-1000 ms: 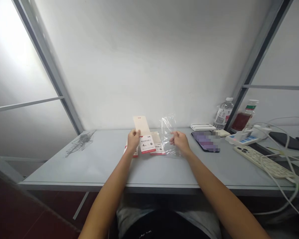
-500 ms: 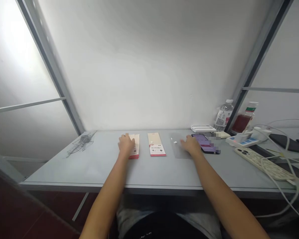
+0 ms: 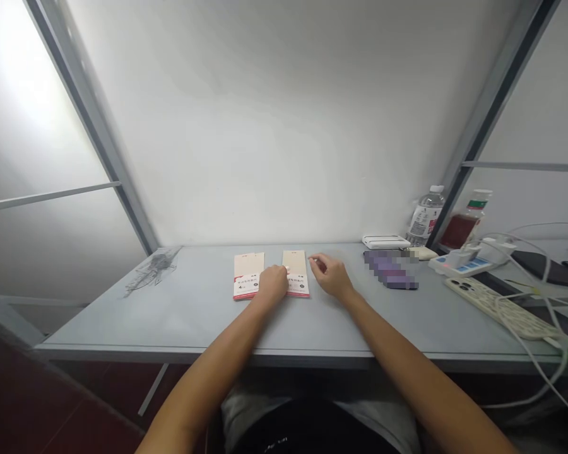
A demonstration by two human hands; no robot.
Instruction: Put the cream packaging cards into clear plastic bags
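Two flat cream packets with white, printed lower parts and red bottom edges lie side by side on the table. My left hand (image 3: pixel 273 284) has its fingers curled at the left edge of the right-hand packet (image 3: pixel 295 261), covering part of it. A small white spot shows by its fingertips; what they grip, if anything, is hidden. The left-hand packet (image 3: pixel 246 277), which seems to be a stack, is partly covered by the same hand. Just right of the right-hand packet, my right hand (image 3: pixel 331 277) has thumb and forefinger drawn together; anything between them is too small to make out.
A blurred-out purple phone (image 3: pixel 390 271) lies to the right, with a white box-like device (image 3: pixel 385 242) behind it. Farther right are a water bottle (image 3: pixel 426 217), a power strip (image 3: pixel 464 263), a patterned phone case (image 3: pixel 502 309) and loose cables. Dark scribbles (image 3: pixel 154 271) mark the table's left side.
My left hand has moved right from the left packet to the right-hand one. My right hand has moved left, and the clear sheet beneath it is no longer distinguishable on the table.
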